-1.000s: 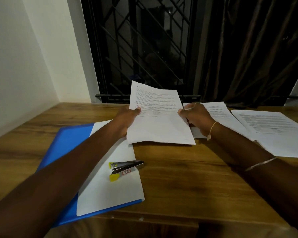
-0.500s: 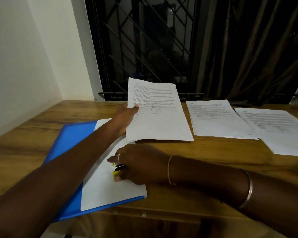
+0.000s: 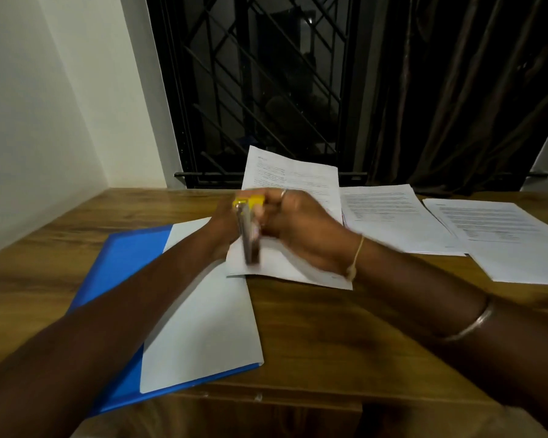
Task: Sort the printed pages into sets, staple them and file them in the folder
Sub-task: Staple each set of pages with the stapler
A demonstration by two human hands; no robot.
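My right hand (image 3: 301, 229) grips a yellow and metal stapler (image 3: 249, 229), raised in front of a set of printed pages (image 3: 293, 178). My left hand (image 3: 223, 230) holds that set by its left edge, tilted up off the wooden table (image 3: 314, 336); the stapler and my right hand hide part of it. An open blue folder (image 3: 124, 263) lies at the left with a white sheet (image 3: 203, 327) on it.
Two more sets of printed pages (image 3: 393, 219) (image 3: 503, 238) lie flat on the table at the right. A barred window and a dark curtain stand behind the table, a white wall at the left.
My right hand let go of the pages, reached down to the stapler on the folder, picked it up and brought it up to the held set. My left hand kept holding the pages.
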